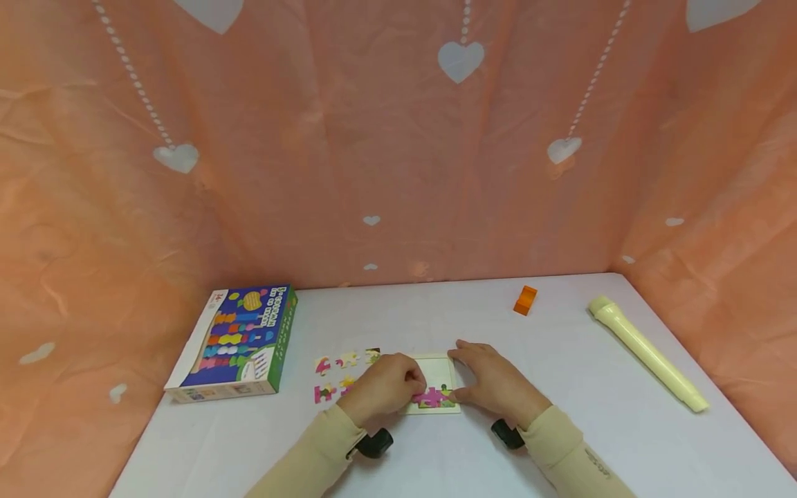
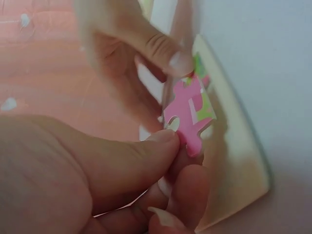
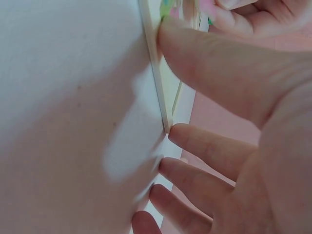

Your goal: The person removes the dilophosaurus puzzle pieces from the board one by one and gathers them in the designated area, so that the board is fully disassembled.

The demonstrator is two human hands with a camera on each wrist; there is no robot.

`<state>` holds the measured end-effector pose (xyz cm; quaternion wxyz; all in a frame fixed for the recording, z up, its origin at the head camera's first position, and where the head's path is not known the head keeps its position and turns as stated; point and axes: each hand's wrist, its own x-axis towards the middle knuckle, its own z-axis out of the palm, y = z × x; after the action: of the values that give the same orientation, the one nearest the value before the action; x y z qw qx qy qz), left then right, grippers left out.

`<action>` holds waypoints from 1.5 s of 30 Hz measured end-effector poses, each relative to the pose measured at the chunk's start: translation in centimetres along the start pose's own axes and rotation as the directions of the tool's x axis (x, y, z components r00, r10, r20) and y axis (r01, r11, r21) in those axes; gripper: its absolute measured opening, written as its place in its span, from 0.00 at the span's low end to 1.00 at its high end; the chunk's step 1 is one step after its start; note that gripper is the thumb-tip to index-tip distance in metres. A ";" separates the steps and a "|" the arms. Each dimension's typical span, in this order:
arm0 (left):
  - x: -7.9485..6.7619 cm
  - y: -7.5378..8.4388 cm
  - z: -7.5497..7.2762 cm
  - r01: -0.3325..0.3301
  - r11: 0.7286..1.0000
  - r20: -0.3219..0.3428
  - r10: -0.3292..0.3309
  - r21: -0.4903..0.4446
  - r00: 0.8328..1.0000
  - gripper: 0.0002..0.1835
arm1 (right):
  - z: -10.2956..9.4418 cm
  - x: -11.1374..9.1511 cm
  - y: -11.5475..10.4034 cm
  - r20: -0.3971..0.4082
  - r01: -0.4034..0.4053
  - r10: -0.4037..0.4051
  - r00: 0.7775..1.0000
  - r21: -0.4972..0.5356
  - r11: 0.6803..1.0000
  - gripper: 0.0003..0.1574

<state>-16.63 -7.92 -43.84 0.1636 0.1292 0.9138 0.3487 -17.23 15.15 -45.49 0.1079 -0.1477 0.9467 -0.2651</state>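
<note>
My left hand pinches a pink jigsaw piece between thumb and fingers, over the left part of a shallow puzzle tray. Pink and green jigsaw pieces lie along the tray's near side; its far part shows a bare base. At the tray's right side is my right hand, fingers spread. Its thumb touches the rim by a green piece, and the forefinger reaches the tray's corner. Left of the tray lie several loose jigsaw pieces, some partly hidden behind the left hand.
A blue and green toy box lies at the left of the white table. Toward the back right is a small orange block. A pale yellow tube lies near the right edge. Orange cloth hangs behind and at both sides.
</note>
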 end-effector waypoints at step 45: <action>-6.9 -6.5 -5.7 0.102 0.995 -0.083 -0.102 -0.011 0.991 0.04 | 0.1 0.0 0.1 0.004 0.017 -0.017 1.000 -0.012 1.000 0.48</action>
<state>-13.34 -18.39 -42.82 0.1434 0.0672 0.9239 0.3482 -17.27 15.23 -45.61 0.1066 -0.1570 0.9468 -0.2600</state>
